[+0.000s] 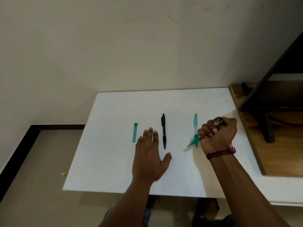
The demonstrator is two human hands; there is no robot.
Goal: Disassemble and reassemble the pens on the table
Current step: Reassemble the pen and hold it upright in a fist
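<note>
A black pen (163,131) lies lengthwise in the middle of the white table (114,169). A teal pen cap (135,132) lies to its left. A teal clear-barrelled pen (195,126) lies to the right. My left hand (151,154) rests flat on the table with straight fingers, between the cap and the black pen, touching neither. My right hand (218,133) is a fist around another teal pen (193,142), whose tip sticks out to the lower left and whose dark end shows above the fingers. It crosses over the lying teal pen.
A wooden shelf (282,145) with a dark metal frame (268,89) stands at the table's right edge. A wall rises right behind the table. The floor lies to the left, with a small yellow scrap (64,174). My knees show under the front edge.
</note>
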